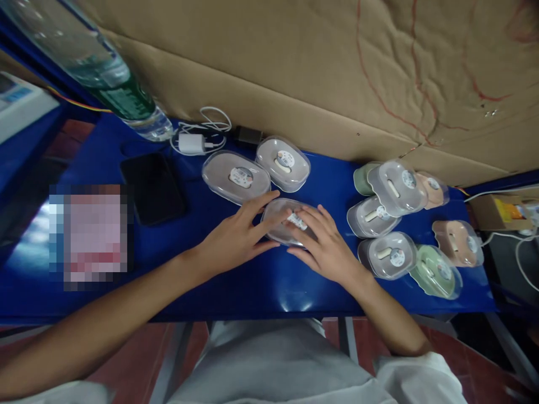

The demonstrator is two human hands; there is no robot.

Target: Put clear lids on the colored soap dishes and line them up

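Note:
In front of me on the blue table lies an oval box (281,231) with a clear lid, a greyish-pink inside and a printed label. My left hand (240,235) is at its left side, fingers spread, the index finger reaching over the lid. From the right, my right hand (324,244) rests over it with fingers stretched out, partly covering the label. Neither hand is wrapped round the box. Just beyond are two similar boxes, a longer oval one (225,178) and a smaller one (278,171) with a pale handle-like piece on top.
At right are several lidded boxes: grey ones (391,264), one stacked on others (391,199), a green one (432,264) and a peach one (452,249). A phone (154,188), white charger (191,144) and water bottle (130,104) stand left. Cardboard (273,73) walls the back.

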